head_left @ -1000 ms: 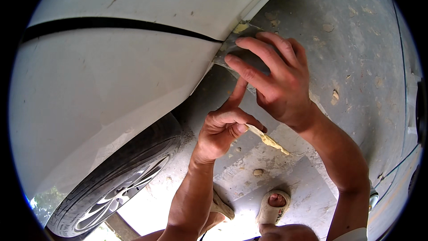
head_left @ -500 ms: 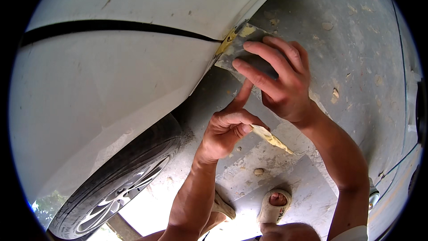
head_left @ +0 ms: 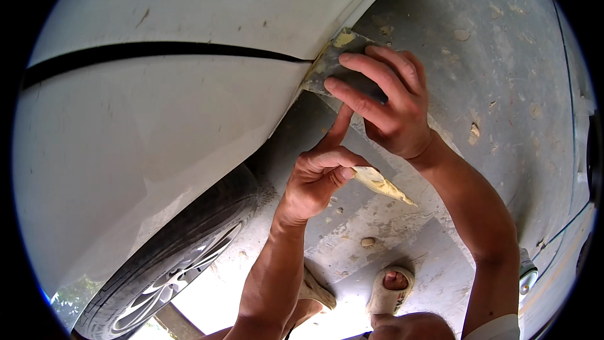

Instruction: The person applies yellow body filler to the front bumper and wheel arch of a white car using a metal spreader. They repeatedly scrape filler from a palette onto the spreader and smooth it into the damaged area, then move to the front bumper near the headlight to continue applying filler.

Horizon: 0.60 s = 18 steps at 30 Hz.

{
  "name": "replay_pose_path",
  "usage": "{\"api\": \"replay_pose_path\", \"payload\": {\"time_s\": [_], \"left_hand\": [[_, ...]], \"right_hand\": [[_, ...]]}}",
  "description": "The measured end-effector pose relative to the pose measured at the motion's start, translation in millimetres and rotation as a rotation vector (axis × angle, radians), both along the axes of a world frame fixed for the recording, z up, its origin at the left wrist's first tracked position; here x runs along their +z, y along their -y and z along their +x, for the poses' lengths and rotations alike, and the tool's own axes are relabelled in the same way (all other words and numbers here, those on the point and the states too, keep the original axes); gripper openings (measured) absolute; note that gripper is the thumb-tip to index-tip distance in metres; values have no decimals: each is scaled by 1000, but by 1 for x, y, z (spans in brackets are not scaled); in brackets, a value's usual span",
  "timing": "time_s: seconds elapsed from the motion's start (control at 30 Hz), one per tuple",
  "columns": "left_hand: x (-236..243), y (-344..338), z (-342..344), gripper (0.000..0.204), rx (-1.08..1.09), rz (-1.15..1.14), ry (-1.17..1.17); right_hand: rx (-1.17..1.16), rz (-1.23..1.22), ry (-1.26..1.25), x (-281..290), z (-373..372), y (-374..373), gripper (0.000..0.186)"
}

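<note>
My right hand point(head_left: 395, 104) grips a thin grey spreader point(head_left: 328, 70) smeared with dried filler, its fingers spread across the sheet. The spreader's left edge meets the sill edge of a white car panel point(head_left: 189, 119), near the end of a dark panel gap. Between thumb and fingers my left hand point(head_left: 311, 186) pinches a second small spreader point(head_left: 366, 176), which carries a tapering lump of pale yellow putty point(head_left: 391, 191). My left index finger points up to the lower edge of the grey spreader and seems to touch it.
A tyre with a silver wheel point(head_left: 170, 277) stands at lower left. The grey floor point(head_left: 503, 56) bears dried flakes and a small stone-like lump point(head_left: 368, 242). My sandalled foot point(head_left: 391, 289) is below, and another pale vehicle body point(head_left: 582, 151) borders the right.
The grey spreader and my right hand have shifted slightly left and up, covering most of the yellow putty strip seen earlier on the panel edge. My left hand has moved up a little.
</note>
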State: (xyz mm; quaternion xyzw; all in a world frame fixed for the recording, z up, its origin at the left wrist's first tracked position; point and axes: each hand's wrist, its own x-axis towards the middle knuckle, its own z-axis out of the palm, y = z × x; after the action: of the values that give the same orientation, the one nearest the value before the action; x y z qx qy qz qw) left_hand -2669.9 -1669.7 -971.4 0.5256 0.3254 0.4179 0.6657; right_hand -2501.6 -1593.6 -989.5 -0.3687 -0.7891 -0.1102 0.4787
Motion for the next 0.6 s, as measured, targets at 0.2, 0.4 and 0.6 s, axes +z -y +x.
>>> {"api": "replay_pose_path", "payload": {"time_s": [0.2,0.4,0.6], "left_hand": [[1,-1,1,11,0,1,-20],[-9,0,-1,12,8,-45,-58],[2,11,-8,14,32,-109,-84]], "right_hand": [[27,32,-57,-4,0,-4,34],[50,1,-122,-25,-4,-2,37],[-19,11,-335,-38,-12,2,35]]}}
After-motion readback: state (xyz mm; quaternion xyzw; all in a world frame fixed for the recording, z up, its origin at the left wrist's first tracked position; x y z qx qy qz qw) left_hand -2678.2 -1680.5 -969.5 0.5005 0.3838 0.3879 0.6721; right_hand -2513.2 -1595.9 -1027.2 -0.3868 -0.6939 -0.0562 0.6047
